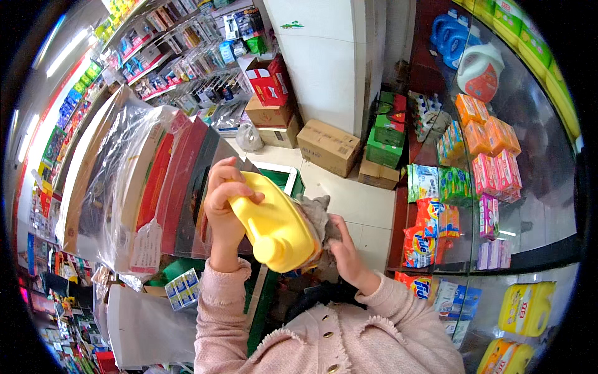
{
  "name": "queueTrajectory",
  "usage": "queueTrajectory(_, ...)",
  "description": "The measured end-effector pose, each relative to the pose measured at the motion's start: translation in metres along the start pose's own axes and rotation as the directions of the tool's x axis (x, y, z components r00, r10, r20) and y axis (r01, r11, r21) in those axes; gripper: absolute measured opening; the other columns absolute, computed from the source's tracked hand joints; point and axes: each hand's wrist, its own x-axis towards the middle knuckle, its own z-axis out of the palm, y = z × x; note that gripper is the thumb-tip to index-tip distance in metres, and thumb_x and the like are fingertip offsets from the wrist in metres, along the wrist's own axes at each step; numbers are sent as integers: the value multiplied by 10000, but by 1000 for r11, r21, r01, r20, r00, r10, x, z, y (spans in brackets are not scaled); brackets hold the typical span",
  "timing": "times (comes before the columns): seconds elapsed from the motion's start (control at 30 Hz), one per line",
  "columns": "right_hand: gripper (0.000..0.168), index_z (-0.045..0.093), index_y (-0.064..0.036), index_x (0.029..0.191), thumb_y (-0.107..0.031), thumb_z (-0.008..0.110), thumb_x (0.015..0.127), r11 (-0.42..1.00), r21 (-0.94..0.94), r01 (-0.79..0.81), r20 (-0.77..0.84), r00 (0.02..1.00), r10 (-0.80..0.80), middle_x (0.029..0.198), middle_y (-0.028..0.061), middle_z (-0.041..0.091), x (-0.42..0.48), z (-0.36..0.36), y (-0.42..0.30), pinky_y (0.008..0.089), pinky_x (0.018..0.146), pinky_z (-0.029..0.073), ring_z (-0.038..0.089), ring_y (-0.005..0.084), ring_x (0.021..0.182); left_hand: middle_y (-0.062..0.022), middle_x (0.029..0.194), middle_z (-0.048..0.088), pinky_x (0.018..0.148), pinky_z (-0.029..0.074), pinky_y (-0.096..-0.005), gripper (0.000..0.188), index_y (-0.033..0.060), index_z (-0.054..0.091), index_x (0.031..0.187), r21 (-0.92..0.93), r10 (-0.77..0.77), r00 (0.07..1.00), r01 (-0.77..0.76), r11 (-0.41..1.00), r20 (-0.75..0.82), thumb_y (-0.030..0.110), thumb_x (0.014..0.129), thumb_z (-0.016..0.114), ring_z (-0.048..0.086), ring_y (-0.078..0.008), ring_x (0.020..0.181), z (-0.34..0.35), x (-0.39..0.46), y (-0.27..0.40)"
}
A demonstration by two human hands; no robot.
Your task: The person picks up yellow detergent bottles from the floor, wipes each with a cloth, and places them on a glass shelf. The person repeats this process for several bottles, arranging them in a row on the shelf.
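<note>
A yellow plastic jug of detergent (280, 224) is tilted in front of my chest, its round cap towards me. My left hand (229, 196) is closed around its handle. A grey cloth (317, 215) lies against the jug's right side, where a label partly shows. My right hand (348, 250) grips this cloth and presses it on the jug; some of its fingertips are hidden behind the cloth.
Glass shelves at right bear soap packs (497, 175), detergent bags (420, 245), a white jug (481, 72) and yellow jugs (527, 308). Cardboard boxes (328, 146) stand by a white pillar (322, 61). Plastic-wrapped boxes (149, 187) rise close at left. A green-and-white crate edge (290, 180) shows beyond the jug.
</note>
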Motion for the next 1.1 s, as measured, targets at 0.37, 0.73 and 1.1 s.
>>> queueTrajectory(0.37, 448, 318, 28, 1150, -303, 394, 857, 980, 197, 10, 323, 943, -75, 1153, 157, 381, 85, 23, -29, 299, 961, 257, 376, 225, 1091, 8, 719, 444, 915, 322, -428, 234, 144, 518, 656, -294, 37, 996, -12, 956, 81, 135, 594, 743, 460, -170, 791, 4, 0, 3)
queueTrajectory(0.73, 470, 520, -87, 1103, -465, 419, 842, 691, 277, -668, 688, 640, 342, 1033, 50, 578, 112, 7, 34, 274, 805, 434, 567, 132, 876, -16, 779, 432, 928, 326, -389, 170, 134, 548, 716, -460, -30, 999, 19, 888, -18, 138, 671, 712, 443, -161, 855, -1, -9, -21)
queueTrajectory(1.1, 367, 470, -84, 1149, -329, 325, 918, 479, 615, -627, 433, 776, 459, 1105, 39, 528, 57, 1, 46, 305, 841, 443, 532, 139, 965, -26, 787, 419, 822, 379, -325, 179, 94, 526, 723, -256, -138, 981, 99, 962, -139, 43, 673, 690, 449, -155, 829, -10, -4, -2)
